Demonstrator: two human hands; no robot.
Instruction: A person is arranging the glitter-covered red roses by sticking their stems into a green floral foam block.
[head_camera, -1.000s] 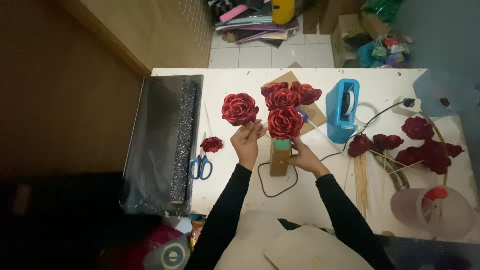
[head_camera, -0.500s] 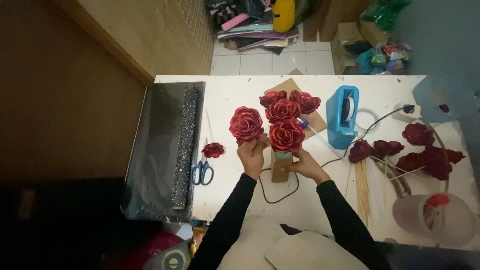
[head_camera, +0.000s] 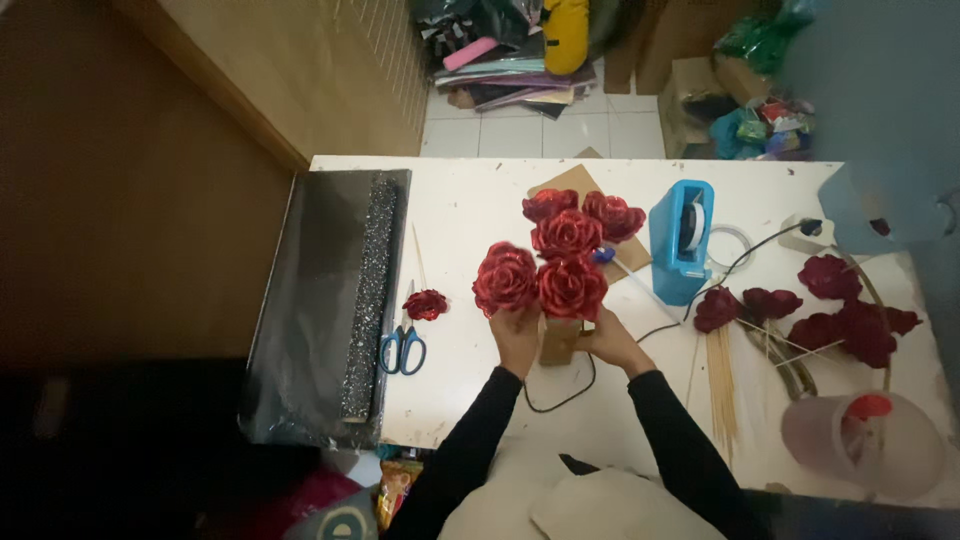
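Note:
My left hand (head_camera: 516, 335) holds the stem of a red glittery rose (head_camera: 503, 277) and presses it against a bunch of red roses (head_camera: 572, 240). My right hand (head_camera: 610, 342) grips the bunch's stems low down, beside a brown cardboard piece (head_camera: 559, 340). The single rose now touches the left side of the bunch. Both sleeves are black. The stems themselves are mostly hidden by my hands.
Blue-handled scissors (head_camera: 403, 350) and a small loose rose (head_camera: 426, 304) lie left of my hands. A black glitter sheet roll (head_camera: 350, 300) covers the white table's (head_camera: 470, 200) left end. A blue tape dispenser (head_camera: 681, 240), more roses (head_camera: 850, 315), wooden sticks (head_camera: 722, 385) and a clear jug (head_camera: 865, 440) sit to the right.
My left hand has brought the single rose rightward until it meets the bunch. Both hands have shifted slightly lower and closer together on the table.

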